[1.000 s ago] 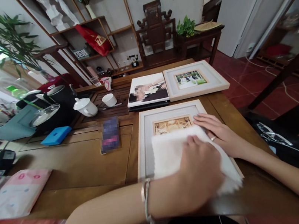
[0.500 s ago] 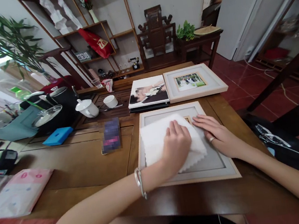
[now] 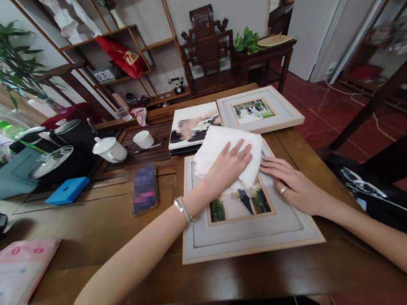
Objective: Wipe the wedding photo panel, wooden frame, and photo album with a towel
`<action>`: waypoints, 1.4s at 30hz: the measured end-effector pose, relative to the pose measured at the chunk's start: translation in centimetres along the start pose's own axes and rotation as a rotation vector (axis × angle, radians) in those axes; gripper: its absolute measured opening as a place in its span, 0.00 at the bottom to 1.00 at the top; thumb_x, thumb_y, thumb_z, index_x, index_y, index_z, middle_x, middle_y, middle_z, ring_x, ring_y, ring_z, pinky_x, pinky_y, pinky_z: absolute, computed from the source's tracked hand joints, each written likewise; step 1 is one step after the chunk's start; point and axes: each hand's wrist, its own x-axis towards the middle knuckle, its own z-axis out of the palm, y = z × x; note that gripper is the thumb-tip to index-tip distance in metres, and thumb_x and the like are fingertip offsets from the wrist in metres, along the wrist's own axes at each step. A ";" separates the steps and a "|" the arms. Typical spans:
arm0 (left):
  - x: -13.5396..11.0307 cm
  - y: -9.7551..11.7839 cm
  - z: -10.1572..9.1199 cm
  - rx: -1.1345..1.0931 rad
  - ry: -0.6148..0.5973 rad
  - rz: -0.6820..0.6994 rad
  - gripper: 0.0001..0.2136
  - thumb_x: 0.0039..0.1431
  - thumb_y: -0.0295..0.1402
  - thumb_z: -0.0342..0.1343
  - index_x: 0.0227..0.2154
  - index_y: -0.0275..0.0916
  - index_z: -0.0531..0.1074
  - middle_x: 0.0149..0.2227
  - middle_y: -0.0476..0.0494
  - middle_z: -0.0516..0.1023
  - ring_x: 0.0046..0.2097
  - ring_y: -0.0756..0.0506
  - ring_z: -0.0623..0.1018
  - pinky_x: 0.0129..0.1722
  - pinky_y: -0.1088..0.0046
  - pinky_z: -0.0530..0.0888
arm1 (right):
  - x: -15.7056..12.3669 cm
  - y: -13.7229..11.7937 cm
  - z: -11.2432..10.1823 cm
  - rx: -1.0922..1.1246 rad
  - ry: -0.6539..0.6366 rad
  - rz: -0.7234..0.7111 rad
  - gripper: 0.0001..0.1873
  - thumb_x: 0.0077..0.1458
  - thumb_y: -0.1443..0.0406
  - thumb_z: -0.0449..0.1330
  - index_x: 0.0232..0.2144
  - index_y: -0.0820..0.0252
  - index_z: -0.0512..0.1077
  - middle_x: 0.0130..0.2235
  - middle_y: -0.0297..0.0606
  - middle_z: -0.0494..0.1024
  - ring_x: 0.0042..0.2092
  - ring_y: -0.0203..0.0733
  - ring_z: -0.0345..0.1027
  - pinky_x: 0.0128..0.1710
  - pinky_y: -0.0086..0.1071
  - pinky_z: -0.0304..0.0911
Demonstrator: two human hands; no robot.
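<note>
A pale wood picture frame [image 3: 240,247] lies flat near the table's front edge, with a photo [image 3: 240,207] in its middle. Over the upper part of the frame is a white cloth [image 3: 208,147], its top edge overlapping the album behind. My left hand [image 3: 230,166] lies on the cloth, fingers spread and extended, pressing it down; the thumb is hidden. On the frame's right side rests my right hand [image 3: 288,183], open, fingers stretched forward, the tips beside the cloth's right corner. The cloth covers the top of the photo.
A photo album [image 3: 191,123] and a second framed photo [image 3: 258,108] lie behind. To the left are a phone [image 3: 143,188], a blue box [image 3: 67,191], a white teapot [image 3: 109,149], a cup [image 3: 143,139] and a pink-and-white package [image 3: 19,274].
My left hand has pushed the cloth forward, away from me, uncovering the lower part of the photo. Its bunched fingers have spread out. My right hand stays at the frame's right side.
</note>
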 end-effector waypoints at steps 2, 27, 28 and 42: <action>-1.5 0.1 -0.1 0.005 -0.022 -0.040 0.16 0.65 0.19 0.45 0.53 0.32 0.69 0.65 0.36 0.63 0.67 0.36 0.59 0.62 0.54 0.64 | -0.1 0.1 0.1 -0.003 0.001 -0.006 0.27 0.58 0.73 0.48 0.59 0.55 0.66 0.62 0.43 0.67 0.68 0.50 0.52 0.65 0.58 0.53; -2.8 1.0 0.7 -0.032 -0.024 -0.372 0.19 0.65 0.19 0.41 0.55 0.34 0.67 0.68 0.35 0.56 0.68 0.29 0.54 0.59 0.36 0.63 | -0.3 0.2 0.0 -0.037 -0.015 -0.020 0.26 0.60 0.72 0.47 0.59 0.56 0.65 0.63 0.43 0.66 0.68 0.49 0.50 0.65 0.59 0.52; -3.0 0.2 0.7 -0.021 -0.044 -0.389 0.20 0.64 0.18 0.41 0.56 0.35 0.67 0.68 0.36 0.55 0.68 0.29 0.54 0.59 0.37 0.63 | -0.3 0.2 0.0 -0.032 -0.016 -0.019 0.26 0.60 0.72 0.47 0.59 0.55 0.65 0.63 0.43 0.66 0.68 0.49 0.50 0.65 0.59 0.52; -11.3 3.9 -4.2 0.027 -0.326 -0.420 0.24 0.55 0.15 0.54 0.55 0.33 0.69 0.63 0.30 0.65 0.61 0.28 0.67 0.47 0.55 0.78 | -0.2 -0.1 0.1 -0.017 -0.012 0.022 0.27 0.61 0.71 0.47 0.59 0.49 0.65 0.64 0.38 0.66 0.68 0.48 0.51 0.66 0.57 0.51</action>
